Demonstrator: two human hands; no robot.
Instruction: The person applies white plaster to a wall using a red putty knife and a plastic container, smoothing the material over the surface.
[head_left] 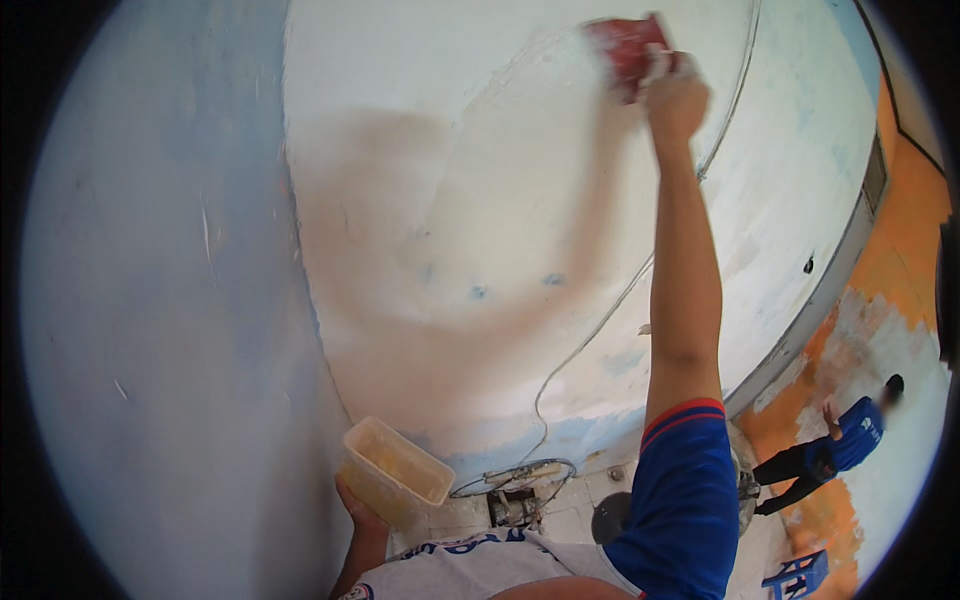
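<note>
High on the white, putty-smeared wall [500, 190], my right hand [678, 102] is closed around a red putty spreader [622, 50]. The spreader is a little blurred and lies at the wall's surface; pale smears mark my fingers. Low on the left, my left hand [362, 508] grips a translucent rectangular plastic tub [393, 480] by its outer side. The tub is tilted with its open top showing, and some pale yellowish stuff seems to be inside. Part of my left hand is hidden behind the tub.
A thin cable [590, 338] runs down the wall to a coil near the floor. A bluish-grey wall [160, 260] meets the white one at the left corner. Another person [850, 435] in a blue shirt stands at the right, near a blue stool [798, 575].
</note>
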